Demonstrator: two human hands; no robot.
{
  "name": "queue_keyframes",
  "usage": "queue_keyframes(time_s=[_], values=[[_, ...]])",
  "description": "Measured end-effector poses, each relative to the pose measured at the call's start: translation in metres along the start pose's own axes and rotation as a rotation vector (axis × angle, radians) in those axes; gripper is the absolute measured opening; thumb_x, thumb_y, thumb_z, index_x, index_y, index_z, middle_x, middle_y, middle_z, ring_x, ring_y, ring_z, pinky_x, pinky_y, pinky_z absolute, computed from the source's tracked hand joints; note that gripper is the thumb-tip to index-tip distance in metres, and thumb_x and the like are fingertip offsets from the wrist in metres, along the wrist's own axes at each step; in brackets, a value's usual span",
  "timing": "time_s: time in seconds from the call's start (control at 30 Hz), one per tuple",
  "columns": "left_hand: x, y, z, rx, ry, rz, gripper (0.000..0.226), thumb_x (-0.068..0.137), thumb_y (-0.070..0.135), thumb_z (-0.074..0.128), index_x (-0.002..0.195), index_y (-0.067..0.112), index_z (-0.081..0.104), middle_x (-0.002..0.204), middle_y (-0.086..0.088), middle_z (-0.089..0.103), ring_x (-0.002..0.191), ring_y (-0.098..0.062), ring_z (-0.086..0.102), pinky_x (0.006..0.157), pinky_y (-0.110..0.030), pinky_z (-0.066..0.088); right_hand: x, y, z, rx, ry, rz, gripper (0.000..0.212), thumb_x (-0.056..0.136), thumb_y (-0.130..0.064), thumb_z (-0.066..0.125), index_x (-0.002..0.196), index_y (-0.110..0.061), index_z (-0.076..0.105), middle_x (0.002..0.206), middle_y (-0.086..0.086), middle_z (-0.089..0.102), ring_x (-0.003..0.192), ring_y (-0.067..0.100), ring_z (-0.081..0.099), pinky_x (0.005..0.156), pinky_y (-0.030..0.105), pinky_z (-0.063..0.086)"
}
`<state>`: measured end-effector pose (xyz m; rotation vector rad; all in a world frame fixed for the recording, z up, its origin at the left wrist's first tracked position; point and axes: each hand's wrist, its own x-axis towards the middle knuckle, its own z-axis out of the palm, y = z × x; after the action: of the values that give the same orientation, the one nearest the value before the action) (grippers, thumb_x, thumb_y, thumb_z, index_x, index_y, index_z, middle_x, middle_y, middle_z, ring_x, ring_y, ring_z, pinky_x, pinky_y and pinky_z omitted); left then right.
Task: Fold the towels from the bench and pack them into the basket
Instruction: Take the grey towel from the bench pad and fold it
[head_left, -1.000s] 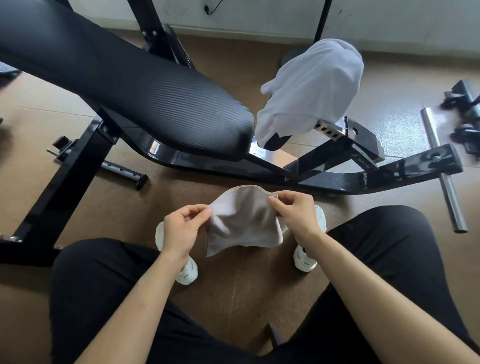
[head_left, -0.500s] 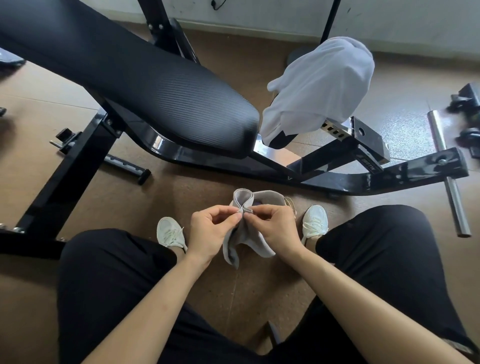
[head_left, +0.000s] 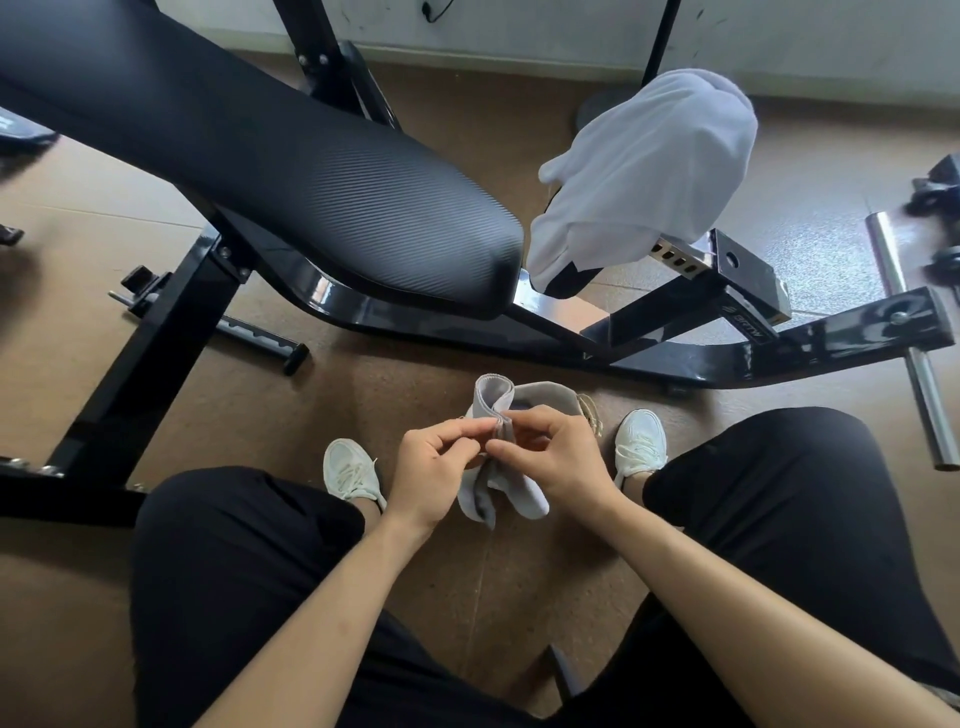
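A small grey towel (head_left: 493, 402) hangs folded in half between my knees, its two top corners pinched together. My left hand (head_left: 434, 470) and my right hand (head_left: 553, 460) touch at the fingertips and both grip those corners. The towel's lower ends (head_left: 519, 501) dangle under my hands. A white towel (head_left: 644, 171) is draped over the raised pad at the end of the black bench (head_left: 291, 171). A sliver of woven basket rim (head_left: 591, 410) shows just behind my right hand; the remainder of the basket is hidden.
The bench's black steel frame (head_left: 727, 358) runs across the floor in front of my white shoes (head_left: 640, 441). A chrome bar (head_left: 914, 353) and dark weights (head_left: 940, 192) lie at the right. A black adjustment pin (head_left: 260, 343) lies on the brown floor at left.
One second ago my hands held the grey towel spread wide by its top corners. They have come together, so the towel is now folded in half and hangs narrower.
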<state>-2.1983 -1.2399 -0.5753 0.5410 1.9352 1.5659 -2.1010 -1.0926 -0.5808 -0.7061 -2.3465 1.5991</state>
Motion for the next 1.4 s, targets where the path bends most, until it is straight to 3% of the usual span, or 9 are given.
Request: queue_keyframes(time_s=[0.3,0.4,0.5,0.6,0.7,0.87,1.1,1.23,1.4], values=[[0.007,0.001,-0.012,-0.034,-0.181,-0.017,0.041,0.088,0.011,0.048,0.117,0.018,0.076,0.119,0.000,0.073,0.116,-0.018,0.067,0.095,-0.032,0.057,0.009,0.003,-0.007,-0.093,0.070,-0.010,0.020,0.087,-0.019,0.078,0.107,-0.014,0.079,0.094,-0.004,0.077,0.086,0.007,0.071,0.078,0.026,0.060],[0.010,-0.003,-0.015,0.247,-0.070,0.168,0.034,0.091,0.008,0.063,0.118,0.026,0.073,0.117,0.007,0.069,0.111,-0.011,0.064,0.090,-0.026,0.057,0.010,0.000,-0.015,-0.114,-0.024,0.003,0.017,0.089,-0.014,0.072,0.105,-0.016,0.078,0.093,-0.006,0.074,0.084,0.007,0.069,0.076,0.027,0.060],[0.017,-0.005,-0.023,0.578,-0.046,0.309,0.054,0.082,0.018,0.078,0.133,0.029,0.064,0.135,0.009,0.056,0.126,-0.008,0.046,0.097,-0.014,0.042,0.012,-0.006,-0.022,-0.180,-0.155,-0.032,0.016,0.093,-0.015,0.069,0.105,-0.019,0.077,0.099,-0.007,0.070,0.092,0.007,0.065,0.083,0.025,0.056],[0.022,-0.012,-0.029,0.857,-0.161,0.355,0.064,0.076,0.038,0.078,0.137,0.035,0.060,0.150,0.009,0.047,0.141,-0.017,0.030,0.109,-0.031,0.030,0.012,-0.008,-0.027,-0.204,-0.219,-0.063,0.014,0.093,-0.014,0.068,0.103,-0.020,0.076,0.101,-0.009,0.070,0.098,0.007,0.064,0.089,0.026,0.054],[0.022,-0.020,-0.032,0.942,-0.241,0.277,0.042,0.078,0.036,0.075,0.120,0.035,0.068,0.133,0.012,0.063,0.135,-0.018,0.044,0.108,-0.040,0.028,0.011,-0.006,-0.033,-0.195,-0.205,-0.074,0.016,0.093,-0.013,0.068,0.103,-0.022,0.076,0.100,-0.013,0.071,0.099,0.005,0.064,0.091,0.027,0.053],[0.017,-0.020,-0.042,0.696,-0.171,0.126,0.016,0.087,0.030,0.075,0.103,0.033,0.073,0.093,0.017,0.073,0.088,-0.008,0.067,0.078,-0.040,0.059,0.016,-0.001,-0.040,-0.222,-0.132,0.017,0.018,0.096,-0.011,0.066,0.105,-0.024,0.073,0.102,-0.009,0.072,0.098,0.003,0.063,0.090,0.028,0.055],[0.010,-0.010,-0.035,0.301,-0.077,0.102,0.019,0.086,0.023,0.081,0.102,0.031,0.074,0.098,0.012,0.074,0.097,-0.014,0.070,0.080,-0.031,0.060,0.013,-0.007,-0.046,-0.300,-0.139,-0.010,0.029,0.086,-0.007,0.069,0.107,-0.025,0.070,0.100,-0.012,0.070,0.097,0.005,0.065,0.086,0.026,0.057],[0.012,-0.001,-0.032,0.182,-0.065,0.083,0.017,0.084,0.035,0.076,0.101,0.032,0.073,0.097,0.015,0.075,0.098,-0.009,0.070,0.077,-0.021,0.056,0.004,-0.019,-0.034,-0.321,-0.225,-0.186,0.049,0.082,-0.013,0.080,0.126,-0.023,0.062,0.108,-0.008,0.069,0.098,0.002,0.064,0.081,0.007,0.049],[0.013,0.006,-0.031,0.090,-0.009,0.043,0.019,0.085,0.036,0.074,0.101,0.027,0.075,0.096,0.012,0.076,0.097,-0.010,0.071,0.082,-0.027,0.059,0.000,-0.035,-0.023,-0.370,-0.327,-0.377,0.042,0.091,-0.005,0.065,0.125,-0.028,0.058,0.115,-0.011,0.063,0.089,0.002,0.057,0.077,0.022,0.054]])
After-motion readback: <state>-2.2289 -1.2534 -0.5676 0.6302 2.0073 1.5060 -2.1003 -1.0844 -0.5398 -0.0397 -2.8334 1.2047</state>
